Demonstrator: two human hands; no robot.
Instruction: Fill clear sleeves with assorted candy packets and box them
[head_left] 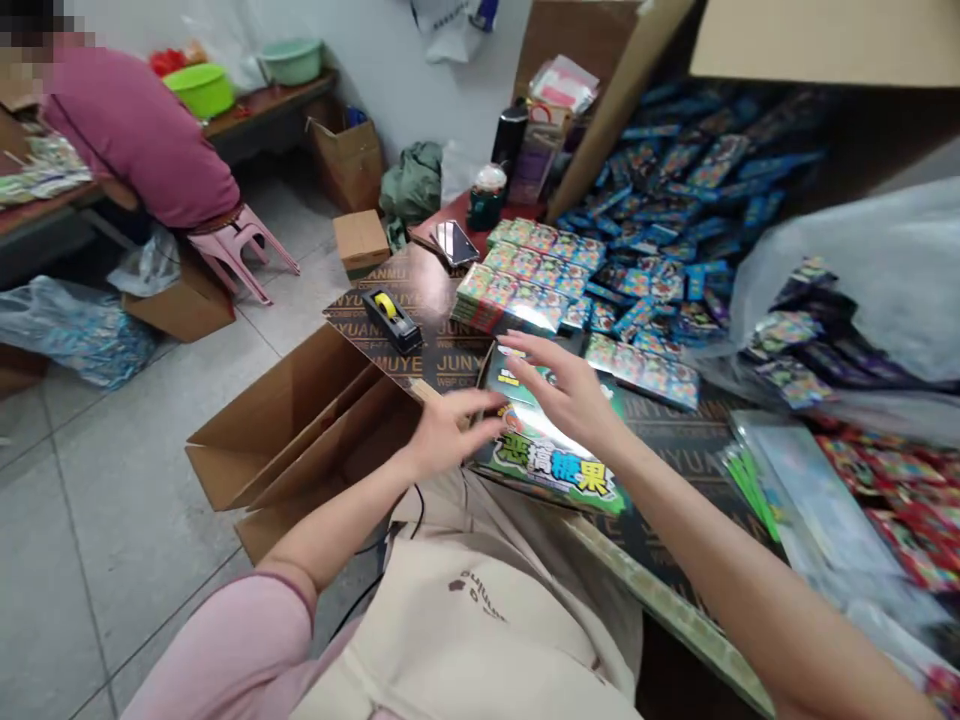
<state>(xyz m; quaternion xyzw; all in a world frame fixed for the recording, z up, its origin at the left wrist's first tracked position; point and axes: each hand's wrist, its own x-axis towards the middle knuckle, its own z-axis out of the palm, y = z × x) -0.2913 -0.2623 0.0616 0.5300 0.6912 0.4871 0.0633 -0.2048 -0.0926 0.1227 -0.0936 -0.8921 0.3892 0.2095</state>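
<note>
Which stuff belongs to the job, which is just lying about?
Likely the job:
green printed box, right hand over it, left hand at one end
stacked packets
loose blue packets
tape dispenser

Probably just lying about:
phone
black bottle
dark cup

Looks like glossy printed card on the green box (555,465), glare and all. Getting plain matt cardboard from the open carton (262,425), smooth board with a sheen on the desk (667,430), shiny plastic on the tape dispenser (403,332), crinkly translucent plastic for the bag (877,235), matt cloth for the apron (480,640).
</note>
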